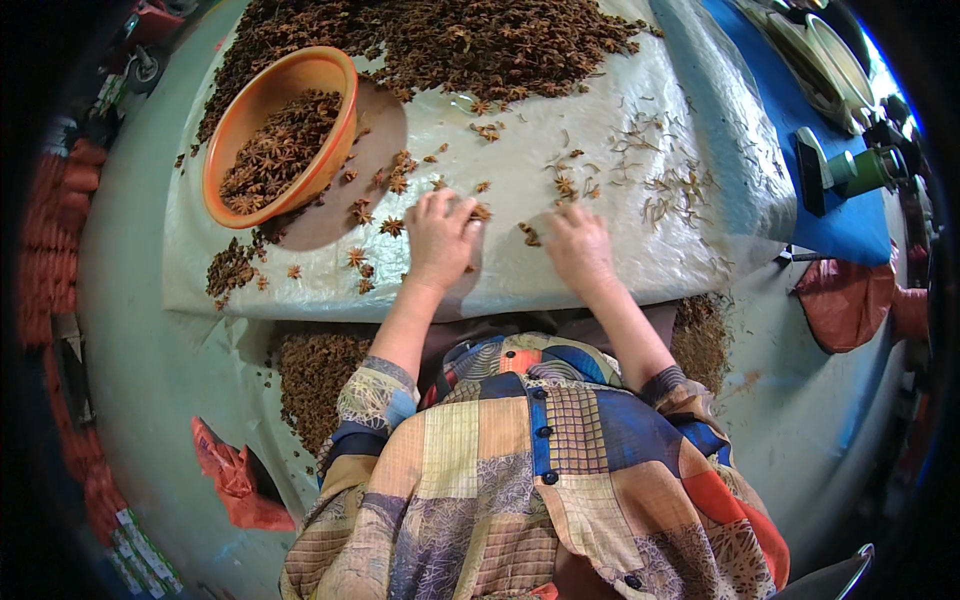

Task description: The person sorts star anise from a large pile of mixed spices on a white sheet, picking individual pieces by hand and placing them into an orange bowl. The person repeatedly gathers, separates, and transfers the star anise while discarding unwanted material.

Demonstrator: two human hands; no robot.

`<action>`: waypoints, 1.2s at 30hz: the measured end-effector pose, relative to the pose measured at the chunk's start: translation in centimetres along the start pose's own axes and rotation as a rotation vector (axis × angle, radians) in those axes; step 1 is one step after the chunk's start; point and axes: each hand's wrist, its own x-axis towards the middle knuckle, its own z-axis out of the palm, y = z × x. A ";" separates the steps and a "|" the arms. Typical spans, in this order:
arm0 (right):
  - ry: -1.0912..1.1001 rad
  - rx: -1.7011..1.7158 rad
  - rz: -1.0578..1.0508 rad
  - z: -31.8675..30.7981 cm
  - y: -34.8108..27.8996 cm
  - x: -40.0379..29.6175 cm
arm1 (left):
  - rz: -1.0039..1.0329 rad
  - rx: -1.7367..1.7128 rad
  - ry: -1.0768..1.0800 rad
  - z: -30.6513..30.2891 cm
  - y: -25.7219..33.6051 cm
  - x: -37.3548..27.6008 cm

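Note:
My left hand rests palm down over the plastic-covered table, its fingers curled among loose star anise pods. One star anise lies right at its index fingertip. A short way to the right, my right hand reaches down with bent fingers. Beside its fingertips sit a star anise pod and some broken pieces. What lies under either palm is hidden. An orange plastic basin, partly filled with star anise, stands tilted to the left of my hands.
A large heap of star anise covers the table's far side. Thin stems are scattered at the right, and small fragments lie at the left. Darker piles are on the floor below. A green cylindrical object lies on blue sheeting.

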 end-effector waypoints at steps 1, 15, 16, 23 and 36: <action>-0.029 0.024 0.067 -0.5 0.6 0.4 | -0.018 0.025 0.045 -0.8 -1.3 -0.1; -0.205 0.151 -0.207 5.6 -7.1 12.9 | -0.095 -0.246 0.408 -4.0 -3.6 -3.2; -0.286 0.061 -0.238 6.4 -7.3 13.5 | -0.104 -0.241 0.415 -3.9 -3.5 -2.8; -0.154 0.393 -0.118 7.8 -5.9 12.7 | -0.053 -0.182 0.373 -2.8 -3.5 0.8; -0.054 0.743 -0.163 3.1 -7.9 10.0 | -0.319 -0.968 0.259 -2.4 -2.6 0.1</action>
